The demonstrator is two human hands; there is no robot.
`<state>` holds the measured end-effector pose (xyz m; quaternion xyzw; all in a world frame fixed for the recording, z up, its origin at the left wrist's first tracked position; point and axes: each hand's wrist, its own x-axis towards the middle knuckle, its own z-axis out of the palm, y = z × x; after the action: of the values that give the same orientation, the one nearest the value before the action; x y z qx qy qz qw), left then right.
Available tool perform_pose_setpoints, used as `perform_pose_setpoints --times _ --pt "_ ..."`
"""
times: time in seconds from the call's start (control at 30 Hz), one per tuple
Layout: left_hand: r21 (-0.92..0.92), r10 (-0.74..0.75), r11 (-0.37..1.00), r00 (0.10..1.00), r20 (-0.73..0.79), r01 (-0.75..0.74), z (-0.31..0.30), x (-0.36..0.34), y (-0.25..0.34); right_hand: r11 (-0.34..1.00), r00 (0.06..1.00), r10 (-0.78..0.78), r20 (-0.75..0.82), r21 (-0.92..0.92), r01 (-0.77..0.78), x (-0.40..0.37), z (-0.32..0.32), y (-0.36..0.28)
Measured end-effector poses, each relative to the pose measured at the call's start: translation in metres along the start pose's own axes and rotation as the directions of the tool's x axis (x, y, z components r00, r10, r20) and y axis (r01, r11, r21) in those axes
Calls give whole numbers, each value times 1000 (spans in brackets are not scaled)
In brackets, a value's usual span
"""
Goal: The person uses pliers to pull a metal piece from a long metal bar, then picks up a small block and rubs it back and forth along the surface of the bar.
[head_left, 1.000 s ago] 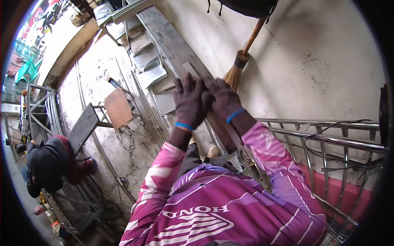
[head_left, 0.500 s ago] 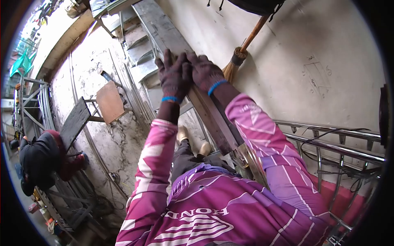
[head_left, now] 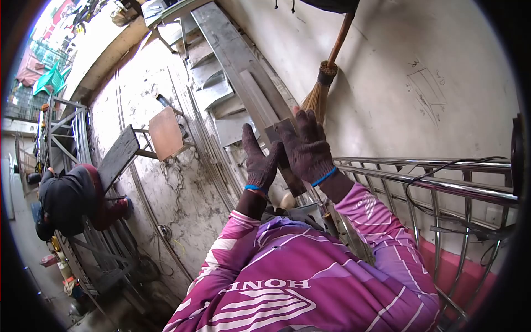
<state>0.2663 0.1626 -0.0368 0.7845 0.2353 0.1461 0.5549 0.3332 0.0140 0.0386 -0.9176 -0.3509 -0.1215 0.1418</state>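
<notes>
A long grey metal beam (head_left: 221, 41) runs away from my body, with a narrower flat bar (head_left: 259, 98) lying along its top. My left hand (head_left: 261, 161), in a dark knit glove with a blue cuff, is raised at the beam's left side, thumb and fingers apart. Gloved the same way, my right hand (head_left: 307, 148) is over the beam's near part, its fingers extended. Neither hand is wrapped round anything. Whether the right palm touches the metal beneath is hidden.
A straw broom (head_left: 318, 97) leans at the wall. Chrome railing (head_left: 442, 185) stands on my right. Left are metal sheets (head_left: 213, 91), a brown-topped stool (head_left: 166, 133), a black board (head_left: 119, 155) and a bent-over person (head_left: 69, 193). Long metal rods lie on the floor.
Both hands have drawn back along the beam toward my body, and the left has spread its fingers. More of the beam and the flat bar on it now shows. The view has shifted slightly.
</notes>
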Motion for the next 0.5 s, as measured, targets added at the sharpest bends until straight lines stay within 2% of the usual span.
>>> perform_pose_setpoints --times 0.03,0.1,0.13,0.27,0.3,0.4,0.43,0.5 --pt "-1 -9 1000 1000 -4 9 0 -1 -1 1000 1000 -5 8 2 5 0 -2 0" --pt "-215 -73 973 995 72 87 0 3 3 983 986 -140 96 131 127 5 -2 2" --pt "-283 -57 955 992 113 87 -3 10 10 981 981 -143 133 148 123 8 2 5" --pt "-362 -105 920 985 134 148 -7 51 11 977 978 -180 107 135 165 45 27 13" --pt "-372 -101 917 985 136 146 -7 67 9 978 978 -181 109 125 167 59 34 14" --pt "-205 -101 971 988 119 124 -15 130 -14 989 975 -138 174 83 126 111 47 11" --pt "-261 -46 963 994 103 72 -15 152 -22 988 974 -142 178 78 130 129 53 13" --pt "-221 -66 971 992 104 87 -20 188 -15 987 960 -156 233 63 145 161 63 16"
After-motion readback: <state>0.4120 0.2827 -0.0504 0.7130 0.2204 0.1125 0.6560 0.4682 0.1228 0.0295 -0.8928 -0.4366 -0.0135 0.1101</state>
